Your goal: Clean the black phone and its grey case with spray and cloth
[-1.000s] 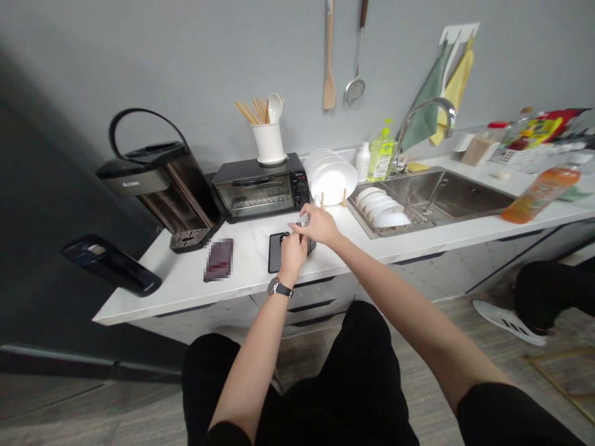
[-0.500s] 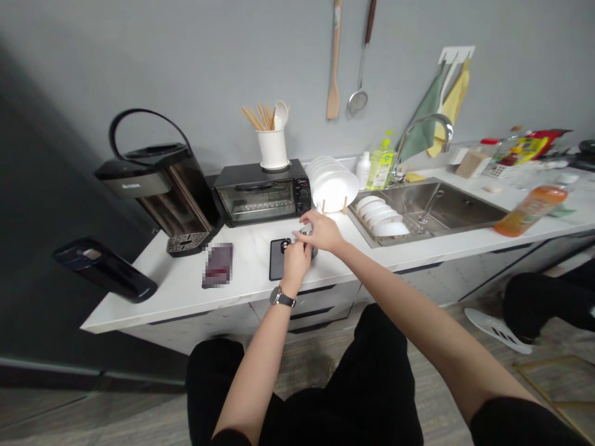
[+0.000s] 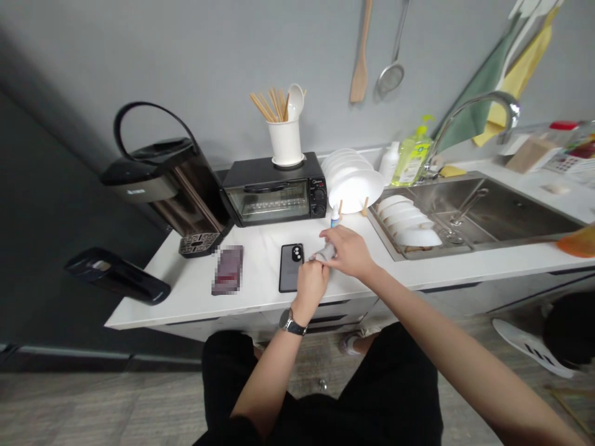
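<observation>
My left hand [image 3: 310, 282] and my right hand [image 3: 349, 253] meet over the white countertop [image 3: 260, 272], both gripping a small light grey roll-like object [image 3: 324, 253] between them. I cannot tell exactly what it is. A black phone [image 3: 291, 267] lies face down just left of my hands. A small white bottle with a blue cap [image 3: 334, 216] stands on the counter just beyond my right hand. My left wrist wears a watch [image 3: 292, 323].
A black toaster oven [image 3: 274, 193] carries a white utensil cup [image 3: 285, 141]. A black water boiler [image 3: 162, 179] stands left, a blurred dark card [image 3: 227, 277] beside the phone. White plates [image 3: 353, 179], a sink [image 3: 483, 210] with bowls, and a soap bottle [image 3: 411, 155] lie right.
My hands have drawn back from above the phone toward the counter's front edge, uncovering the phone. The small blue-capped bottle now shows behind them. The view has shifted closer and to the left.
</observation>
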{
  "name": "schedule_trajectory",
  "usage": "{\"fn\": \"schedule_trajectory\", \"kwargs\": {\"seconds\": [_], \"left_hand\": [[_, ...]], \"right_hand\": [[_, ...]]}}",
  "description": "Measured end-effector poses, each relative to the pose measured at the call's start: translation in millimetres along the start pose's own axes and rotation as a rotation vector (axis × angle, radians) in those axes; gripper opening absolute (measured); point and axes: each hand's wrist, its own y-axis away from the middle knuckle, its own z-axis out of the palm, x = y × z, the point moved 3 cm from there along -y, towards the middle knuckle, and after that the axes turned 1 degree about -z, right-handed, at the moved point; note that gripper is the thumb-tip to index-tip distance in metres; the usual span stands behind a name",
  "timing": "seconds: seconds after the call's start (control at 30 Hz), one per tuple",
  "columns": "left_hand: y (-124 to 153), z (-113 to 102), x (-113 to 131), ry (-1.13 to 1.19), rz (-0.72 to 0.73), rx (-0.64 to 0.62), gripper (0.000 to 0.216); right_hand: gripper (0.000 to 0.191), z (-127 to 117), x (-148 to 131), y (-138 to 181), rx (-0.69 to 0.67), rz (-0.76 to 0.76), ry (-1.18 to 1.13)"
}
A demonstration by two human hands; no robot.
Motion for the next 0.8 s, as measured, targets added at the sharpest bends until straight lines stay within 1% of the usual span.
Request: {"fn": "schedule_trajectory", "kwargs": {"seconds": [0.03,0.07,0.1,0.13,0.17,0.2,0.23,0.3,0.33,0.37,0.4,0.5,0.57,0.63,0.73,0.8], "left_hand": [[0,0,0,-0.016,0.002,-0.016,0.027],[0,1,-1,-0.033,0.001,-0.031,0.029],[0,1,-2,-0.05,-0.003,-0.046,0.03],[-1,1,-3,-0.064,-0.012,-0.063,0.03],[-1,1,-5,-0.077,-0.024,-0.082,0.029],[-1,1,-6,-0.089,-0.035,-0.102,0.027],[-1,1,-7,-0.1,-0.04,-0.122,0.026],[-1,1,-8,-0.118,-0.03,-0.147,0.025],[-1,0,-8,-0.122,-0.017,-0.151,0.025],[-1,-1,-7,-0.12,-0.004,-0.151,0.025],[-1,-1,-6,-0.114,0.005,-0.148,0.025],[-6,-3,-4,-0.059,0.009,-0.124,0.027],[-9,-3,-4,0.024,0.002,-0.088,0.024],[-10,1,-7,0.15,-0.009,-0.063,0.021],[-2,14,-13,0.332,-0.015,-0.073,0.023],[7,23,-15,0.393,-0.006,-0.09,0.021]], "right_hand": [[0.035,-1,4,2,0.048,0.112,-0.01],[0.038,-2,6,3,0.09,0.184,-0.019],[0.036,-1,4,3,0.113,0.201,-0.027],[0.031,0,0,2,0.114,0.168,-0.034],[0.024,1,-5,1,0.103,0.104,-0.042],[0.017,3,-10,-1,0.079,0.019,-0.054],[0.015,5,-14,-3,0.045,-0.075,-0.069],[0.027,7,-19,-4,-0.034,-0.242,-0.089],[0.029,7,-18,-4,-0.056,-0.276,-0.09],[0.025,6,-15,-4,-0.057,-0.255,-0.083],[0.022,5,-10,-3,-0.037,-0.177,-0.068],[0.03,4,4,3,0.083,0.173,-0.026],[0.033,7,8,10,0.168,0.297,-0.046],[0.035,11,12,18,0.304,0.395,-0.116],[0.041,20,27,38,0.539,0.647,-0.249],[0.046,29,39,50,0.613,0.769,-0.278]]}}
